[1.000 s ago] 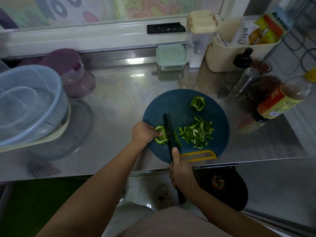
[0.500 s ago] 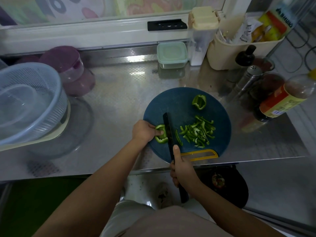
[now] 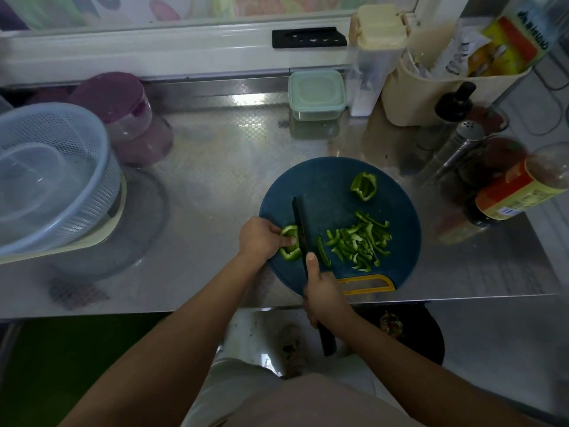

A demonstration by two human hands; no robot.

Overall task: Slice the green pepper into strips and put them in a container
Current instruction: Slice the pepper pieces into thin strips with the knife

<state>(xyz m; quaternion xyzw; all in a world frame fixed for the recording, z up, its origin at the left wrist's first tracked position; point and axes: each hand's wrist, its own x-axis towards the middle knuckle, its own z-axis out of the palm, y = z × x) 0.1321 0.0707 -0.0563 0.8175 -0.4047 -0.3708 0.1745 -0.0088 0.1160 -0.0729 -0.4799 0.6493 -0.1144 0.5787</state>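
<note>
Looking down through the head camera, I see a round dark blue cutting board (image 3: 332,186) with a yellow handle slot. It lies at the near edge of a shiny stainless steel table (image 3: 215,180). The left hand (image 3: 261,238) sits at the board's left rim. Its fingers (image 3: 291,241) are curled down, pinching a curved green pepper piece (image 3: 289,252) against the board. The pepper piece pokes out to the right of the fingertips, and one fingertip rests on top of it.

A long black knife (image 3: 300,223) stands on its edge just right of those fingertips, touching the pepper piece's right side. The right hand (image 3: 323,294) grips the knife handle with its fingers wrapped round it and the index finger stretched along the blade's spine.

One cut strip lies just right of the blade, and beyond it sits a loose pile of green pepper strips (image 3: 358,241). A larger uncut green pepper chunk (image 3: 364,186) lies apart, toward the far right of the board. A mint-green lidded plastic container (image 3: 316,94) stands at the back of the table, well apart from the board.
</note>
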